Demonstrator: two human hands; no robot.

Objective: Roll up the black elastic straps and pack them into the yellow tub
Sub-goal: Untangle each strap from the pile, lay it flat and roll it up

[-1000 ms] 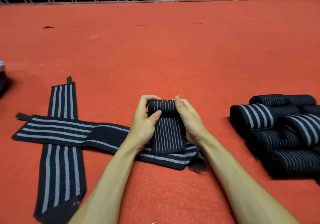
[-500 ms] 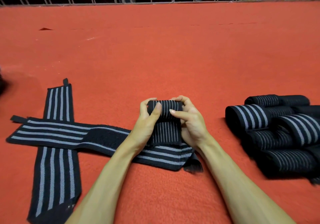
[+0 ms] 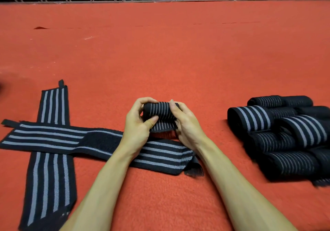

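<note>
In the head view, the half-wound strap [image 3: 159, 112] is pinched at both ends: the left hand [image 3: 137, 123] is curled round one, thumb pressed beneath, the right hand [image 3: 185, 121] round the other, presumably so the coil is kept tight and square. Left of that strap, two flat straps [image 3: 53, 137] are left crossed on the red surface [image 3: 178, 52]; right of it, finished rolls [image 3: 278, 132] are piled. No yellow tub is seen. Since half a second ago, the loose tail has been shortened.
</note>
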